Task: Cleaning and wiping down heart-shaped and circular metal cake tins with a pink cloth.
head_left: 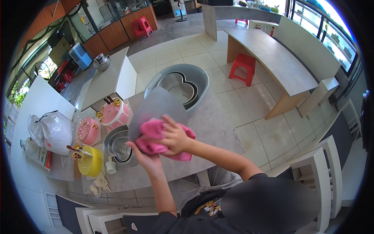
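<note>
A smooth grey, metal-looking pan or sheet (160, 102) is tilted up over the table, its exact kind hard to tell. My left hand (147, 159) grips it by its lower edge, thumb near the cloth. Against its face my right hand (176, 137) presses a bunched pink cloth (151, 132), fingers bent over the fabric. Just behind stands a grey plastic basin (202, 80) holding several nested metal cake pans (171, 86) with a curved, lobed outline. To the left of my left hand sit more nested metal pans (117, 142), partly hidden by the grey piece.
On the grey table (218, 132), at left, are a yellow cake (90, 163), a pink cake (87, 130), a pink-and-white cake (117, 114), a white cup (111, 167) and a bulging plastic bag (56, 130). A red stool (243, 67) and chairs (331, 167) stand right.
</note>
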